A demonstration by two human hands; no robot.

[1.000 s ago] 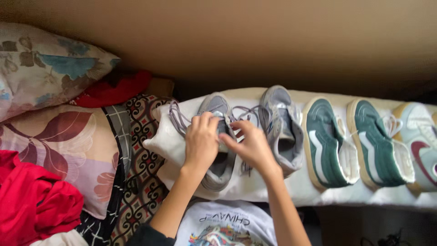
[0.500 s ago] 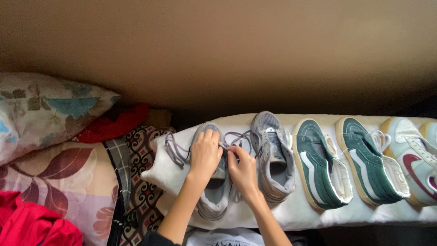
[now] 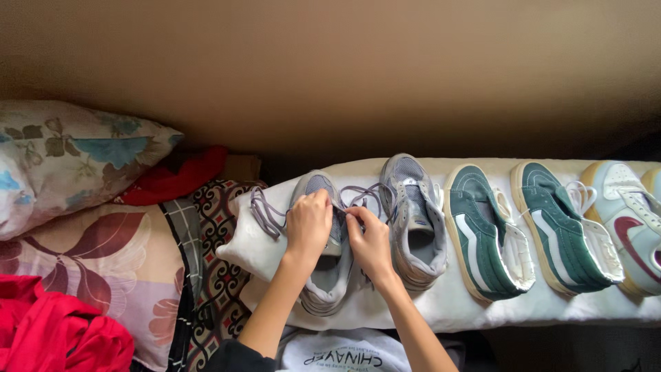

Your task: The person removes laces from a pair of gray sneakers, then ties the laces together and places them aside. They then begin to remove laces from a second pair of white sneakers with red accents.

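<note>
Two hands: I see left hand [image 3: 309, 224] and right hand [image 3: 369, 241] pinching grey laces [image 3: 265, 215] over the grey shoe [image 3: 323, 275]; even tension suits best.

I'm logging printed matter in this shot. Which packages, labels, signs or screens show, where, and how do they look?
No packages, signs or screens.
Shirt print: bottom centre, below the hands, dark lettering on a pale grey shirt.
Tongue label: on the grey shoe right of the right hand, small and pale.
</note>
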